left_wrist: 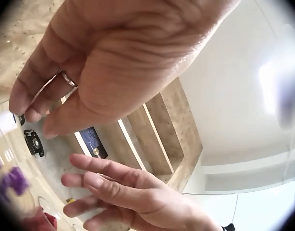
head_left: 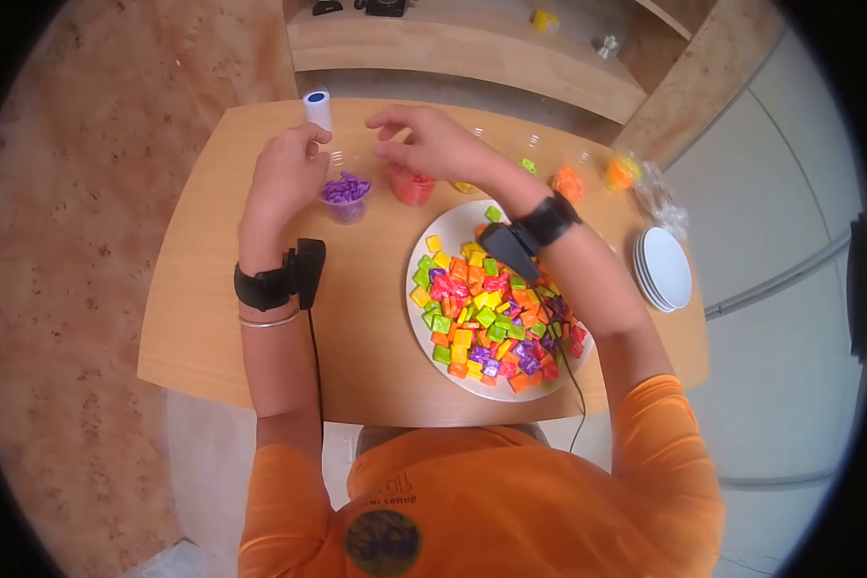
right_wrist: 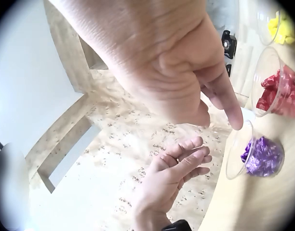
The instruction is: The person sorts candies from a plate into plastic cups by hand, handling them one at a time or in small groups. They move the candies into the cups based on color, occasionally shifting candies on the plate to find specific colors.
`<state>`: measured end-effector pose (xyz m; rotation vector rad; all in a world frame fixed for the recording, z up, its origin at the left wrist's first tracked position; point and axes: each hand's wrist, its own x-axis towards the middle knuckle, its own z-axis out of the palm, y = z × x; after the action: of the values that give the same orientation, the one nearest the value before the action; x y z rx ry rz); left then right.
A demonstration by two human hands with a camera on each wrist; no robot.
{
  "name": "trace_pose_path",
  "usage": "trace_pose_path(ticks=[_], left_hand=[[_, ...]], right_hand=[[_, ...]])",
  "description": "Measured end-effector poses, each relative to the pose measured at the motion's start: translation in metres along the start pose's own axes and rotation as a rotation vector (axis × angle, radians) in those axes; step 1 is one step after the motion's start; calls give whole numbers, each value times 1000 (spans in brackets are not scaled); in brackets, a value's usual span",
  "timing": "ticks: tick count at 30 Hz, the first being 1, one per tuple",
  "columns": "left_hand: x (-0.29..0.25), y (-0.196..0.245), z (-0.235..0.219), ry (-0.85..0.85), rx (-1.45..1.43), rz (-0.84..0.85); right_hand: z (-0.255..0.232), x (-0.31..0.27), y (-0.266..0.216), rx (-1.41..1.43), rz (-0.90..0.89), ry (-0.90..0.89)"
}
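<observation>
Over the far side of the table hovers my left hand (head_left: 289, 171), fingers loosely bent and nothing visible between them. My right hand (head_left: 441, 146) is also raised, facing it, with thumb and fingers apart and no object in its grasp. Below and between them stands a clear plastic cup of purple wrapped candies (head_left: 346, 189). Just right of it, under the right hand, is a cup of red candies (head_left: 413, 190); the right wrist view shows both the red (right_wrist: 270, 94) and purple candies (right_wrist: 264, 156). A large round plate (head_left: 450, 222) holds a heap of mixed-colour square wrapped candies (head_left: 491, 308).
Yellow candies (head_left: 462, 187), green candies (head_left: 529, 166) and orange candies (head_left: 568, 184) stand in cups along the back. A white cylinder (head_left: 318, 111) is at the far edge. At right are stacked white plates (head_left: 667, 268) and a clear plastic bag (head_left: 663, 200).
</observation>
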<state>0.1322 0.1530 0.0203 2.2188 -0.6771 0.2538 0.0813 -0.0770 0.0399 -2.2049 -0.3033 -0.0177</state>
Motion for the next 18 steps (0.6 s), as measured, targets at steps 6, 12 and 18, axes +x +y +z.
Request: trace_pose_path(ticks=[6, 12, 18], left_hand=[[-5, 14, 5, -85, -40, 99], [-36, 78, 42, -538, -155, 396], [-76, 119, 104, -770, 26, 446]], right_hand=[[-42, -108, 32, -91, 161, 20], [-80, -236, 23, -263, 409, 153], [-74, -308, 14, -284, 520, 142]])
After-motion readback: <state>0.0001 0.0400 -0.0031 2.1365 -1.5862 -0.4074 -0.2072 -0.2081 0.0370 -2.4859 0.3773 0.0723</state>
